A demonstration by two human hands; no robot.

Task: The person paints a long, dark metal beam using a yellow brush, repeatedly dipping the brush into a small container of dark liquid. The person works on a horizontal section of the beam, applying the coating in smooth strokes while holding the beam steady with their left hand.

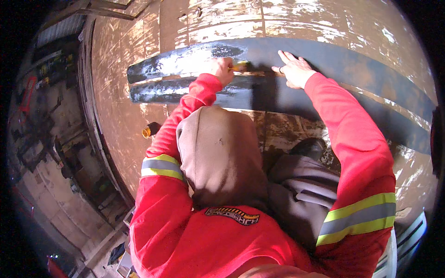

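Two long dark grey strips [324,54] lie side by side, one behind the other, with a narrow gap between them. Their left ends look wet and glossy, with white glare on them. My left hand [224,72] is closed around a small brush [240,67] with a yellow part showing; its dark end is over the far strip, close to the gap. To the right, my right hand [295,70] lies with fingers stretched out across the far strip and gap, a dark ring on one finger. It holds nothing.
A small container with an orange rim [146,133] stands left of my knee. Brown, paint-smeared boards [222,18] lie under the strips, ending at a raised edge on the left. Beyond it is a lower, cluttered area [55,153]. A pale blue slatted item [412,238] sits at lower right.
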